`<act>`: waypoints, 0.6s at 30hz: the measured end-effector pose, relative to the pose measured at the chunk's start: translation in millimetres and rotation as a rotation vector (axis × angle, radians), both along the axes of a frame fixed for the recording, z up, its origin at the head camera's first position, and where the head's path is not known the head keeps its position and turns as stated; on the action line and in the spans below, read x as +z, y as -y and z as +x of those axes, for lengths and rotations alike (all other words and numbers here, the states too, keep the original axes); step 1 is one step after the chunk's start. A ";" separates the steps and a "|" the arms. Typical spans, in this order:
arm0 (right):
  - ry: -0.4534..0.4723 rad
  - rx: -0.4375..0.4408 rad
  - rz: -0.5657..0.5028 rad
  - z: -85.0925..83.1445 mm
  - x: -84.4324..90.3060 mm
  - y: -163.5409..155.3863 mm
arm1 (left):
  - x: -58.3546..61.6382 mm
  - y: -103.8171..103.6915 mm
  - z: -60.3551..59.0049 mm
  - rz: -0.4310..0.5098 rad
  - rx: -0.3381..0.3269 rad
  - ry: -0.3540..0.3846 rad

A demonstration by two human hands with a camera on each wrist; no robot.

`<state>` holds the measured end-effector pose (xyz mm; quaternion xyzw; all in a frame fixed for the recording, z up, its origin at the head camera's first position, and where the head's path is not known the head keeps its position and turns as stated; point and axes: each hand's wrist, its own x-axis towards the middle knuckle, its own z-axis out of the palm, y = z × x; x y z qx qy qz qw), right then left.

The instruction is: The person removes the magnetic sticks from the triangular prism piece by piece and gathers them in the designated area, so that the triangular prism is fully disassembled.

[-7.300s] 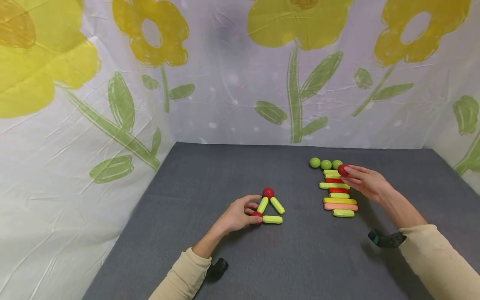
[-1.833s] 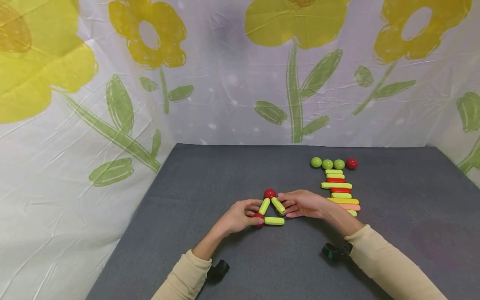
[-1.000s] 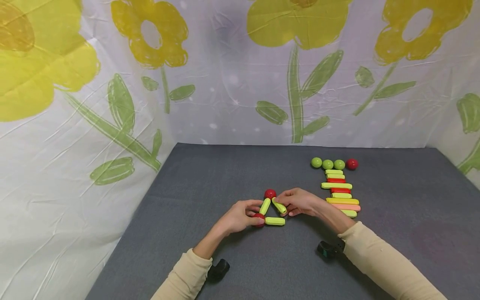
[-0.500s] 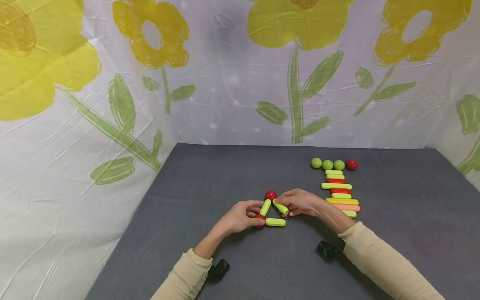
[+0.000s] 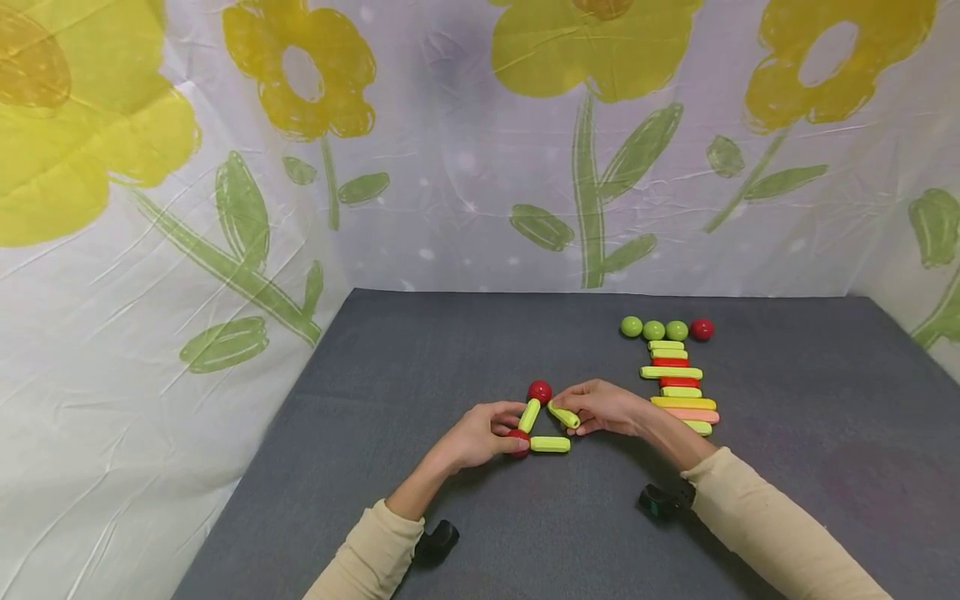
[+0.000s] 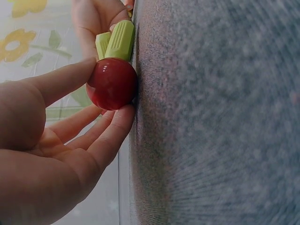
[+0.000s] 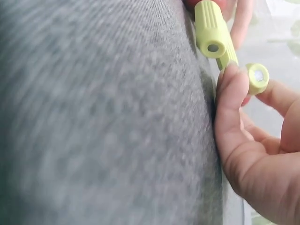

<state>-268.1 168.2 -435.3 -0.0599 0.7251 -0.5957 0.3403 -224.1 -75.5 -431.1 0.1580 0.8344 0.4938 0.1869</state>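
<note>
A small triangle of green sticks and red balls lies on the grey mat. My left hand pinches the lower-left red ball between thumb and fingers. A green stick lies flat along the bottom, joined to that ball. My right hand pinches the right green stick, whose lower end is lifted off the mat. The left green stick runs up to the top red ball.
A row of loose sticks, green, red, yellow and pink, lies to the right, with three green balls and a red ball above it. Flowered sheets wall in the mat at the back and sides.
My right hand left the red ball by the stick row, came to the triangle and took hold of the right green stick, whose lower end has since tilted up. My left hand stayed put.
</note>
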 end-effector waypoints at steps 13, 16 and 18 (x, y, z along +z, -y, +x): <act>0.002 0.034 -0.069 11.9 9.1 -26.5 | 0.0 0.5 -0.3 0.020 -0.010 -0.006; 0.004 0.022 -0.086 14.9 14.0 -33.0 | 0.4 0.7 -0.1 0.020 -0.008 -0.006; 0.006 0.016 -0.095 16.7 16.6 -37.6 | 0.6 0.8 0.1 0.019 -0.005 -0.005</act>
